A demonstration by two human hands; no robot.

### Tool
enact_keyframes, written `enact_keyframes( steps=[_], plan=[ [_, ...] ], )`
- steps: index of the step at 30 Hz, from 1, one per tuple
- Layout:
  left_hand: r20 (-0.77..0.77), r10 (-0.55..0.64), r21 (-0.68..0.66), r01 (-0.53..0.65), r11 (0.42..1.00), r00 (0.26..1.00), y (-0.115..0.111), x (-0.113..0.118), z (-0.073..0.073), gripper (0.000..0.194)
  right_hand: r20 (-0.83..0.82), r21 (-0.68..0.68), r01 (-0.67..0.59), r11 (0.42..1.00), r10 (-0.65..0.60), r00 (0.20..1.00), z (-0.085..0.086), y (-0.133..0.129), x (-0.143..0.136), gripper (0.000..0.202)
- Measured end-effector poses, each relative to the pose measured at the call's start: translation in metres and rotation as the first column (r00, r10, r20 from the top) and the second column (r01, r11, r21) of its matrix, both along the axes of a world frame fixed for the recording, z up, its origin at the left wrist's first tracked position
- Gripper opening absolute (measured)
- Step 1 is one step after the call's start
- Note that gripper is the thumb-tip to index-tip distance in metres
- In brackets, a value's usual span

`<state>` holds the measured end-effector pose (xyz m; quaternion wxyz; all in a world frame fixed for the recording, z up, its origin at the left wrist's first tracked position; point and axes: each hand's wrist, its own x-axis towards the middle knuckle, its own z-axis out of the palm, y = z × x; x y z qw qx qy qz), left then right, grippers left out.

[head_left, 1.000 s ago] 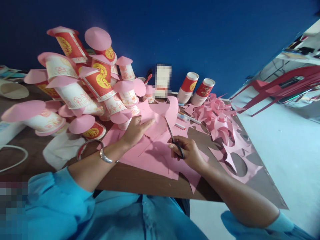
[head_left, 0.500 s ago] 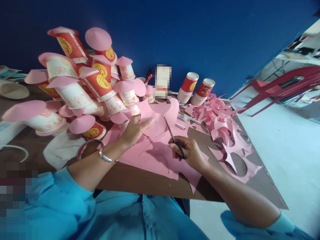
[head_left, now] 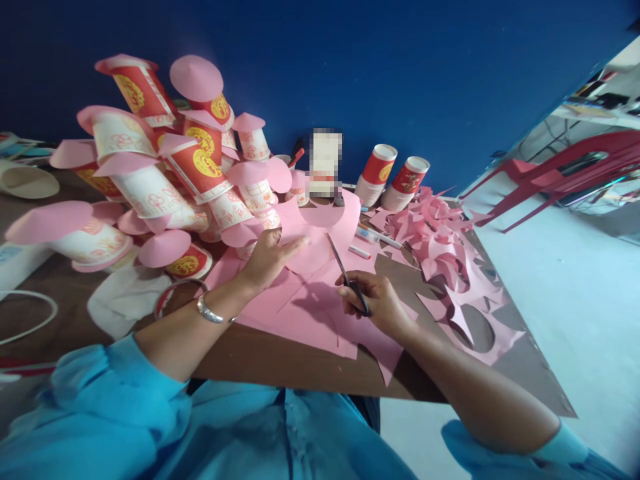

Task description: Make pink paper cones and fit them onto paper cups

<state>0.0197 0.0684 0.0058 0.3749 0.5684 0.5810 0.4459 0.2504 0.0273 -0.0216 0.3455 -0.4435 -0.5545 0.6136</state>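
The paper (head_left: 313, 250) is between the two hands, above the middle of the table (head_left: 300, 365), its left side in the left hand (head_left: 265, 263). That hand is closed on it, thumb stretched over the top and most of the fingers hidden. The right hand (head_left: 370, 300) is curled firmly around the handles of the scissors (head_left: 341, 263), whose blades slant away toward the far edge and meet the paper at its right side; how far they are parted I cannot quite tell from here. A curved cut already shows in the paper beyond the tips. Pink sheets (head_left: 305, 330) lie below, reaching close to the table's near edge

Along the left part of the table, cups (head_left: 195, 163) with pink cone tops are heaped up. Two stacks (head_left: 393, 183) of plain cups stand at the far edge, right of centre, with a red-ended marker (head_left: 360, 253) on the near side of them. Scraps (head_left: 440, 240) spread along the right edge, stopping short of the near right corner. Behind the far edge rises a blue wall (head_left: 400, 80); past the right edge, a red chair (head_left: 540, 170) stands on a pale floor (head_left: 560, 293)
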Motion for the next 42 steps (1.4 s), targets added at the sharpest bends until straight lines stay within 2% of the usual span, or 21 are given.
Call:
enact_keyframes(
  steps=[7, 10, 15, 23, 30, 36, 42],
  plan=[
    [0.134, -0.090, 0.011, 0.089, 0.996, 0.987, 0.002, 0.000, -0.004, 0.042, 0.004, -0.005, -0.007, 1.000, 0.007, 1.000, 0.001, 0.001, 0.000, 0.053],
    [0.149, -0.083, 0.021, 0.081, 0.997, 0.985, 0.003, 0.000, -0.007, 0.038, -0.002, -0.012, -0.002, 1.000, 0.002, 1.000, 0.001, 0.000, 0.000, 0.053],
    [0.094, -0.044, 0.030, 0.042, 0.999, 0.995, 0.003, -0.001, -0.008, 0.037, -0.002, 0.029, -0.014, 0.999, 0.014, 1.000, 0.001, 0.000, 0.000, 0.050],
    [0.023, -0.006, -0.009, 0.006, 1.000, 1.000, 0.001, -0.002, -0.001, 0.040, 0.032, 0.090, -0.043, 0.995, 0.041, 0.999, 0.003, -0.001, 0.001, 0.052],
    [0.049, -0.009, -0.031, 0.010, 0.999, 0.999, 0.004, -0.005, -0.004, 0.042, 0.058, 0.055, -0.048, 0.997, 0.045, 0.997, 0.008, -0.001, 0.001, 0.052],
    [-0.063, 0.030, -0.053, -0.033, 0.998, 0.998, 0.007, -0.010, -0.014, 0.054, 0.012, -0.013, -0.033, 0.999, 0.033, 0.999, 0.003, 0.000, 0.003, 0.053],
    [-0.045, -0.002, -0.046, 0.000, 0.999, 0.999, 0.005, -0.009, -0.009, 0.046, 0.014, -0.001, -0.046, 0.999, 0.046, 0.999, -0.001, 0.001, 0.004, 0.053]
  ],
)
